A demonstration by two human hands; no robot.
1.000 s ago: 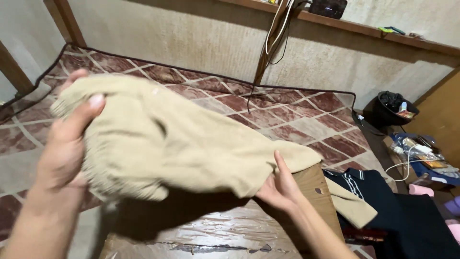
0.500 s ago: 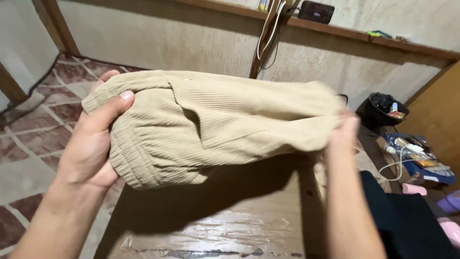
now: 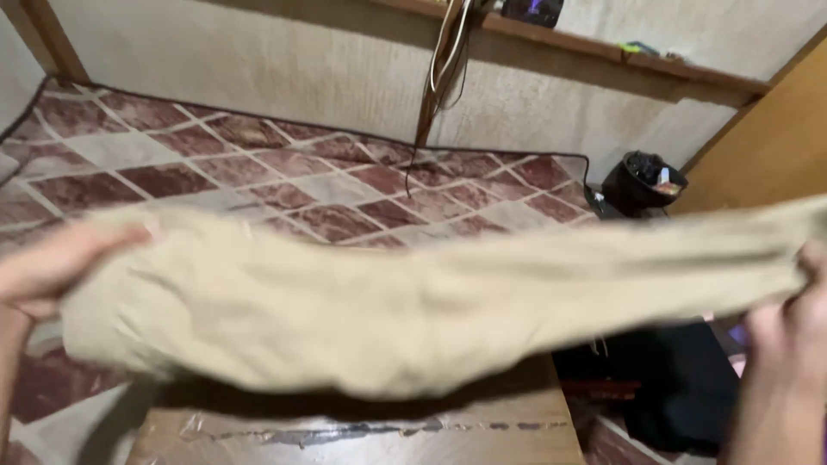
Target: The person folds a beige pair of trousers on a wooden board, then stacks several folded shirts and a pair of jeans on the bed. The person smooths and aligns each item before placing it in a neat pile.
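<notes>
Home room, patterned maroon carpet [image 3: 284, 172], stained wall [image 3: 284, 69], wooden shelf [image 3: 603, 56], dark clothes [image 3: 663, 387] on floor

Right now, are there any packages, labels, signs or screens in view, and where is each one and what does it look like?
Dark device, possibly a screen: on the wall shelf, top centre, cut off by the frame.
Small colourful packets: in the black bin by the far wall, right; red and white, blurred.
No signs or labels show.
</notes>
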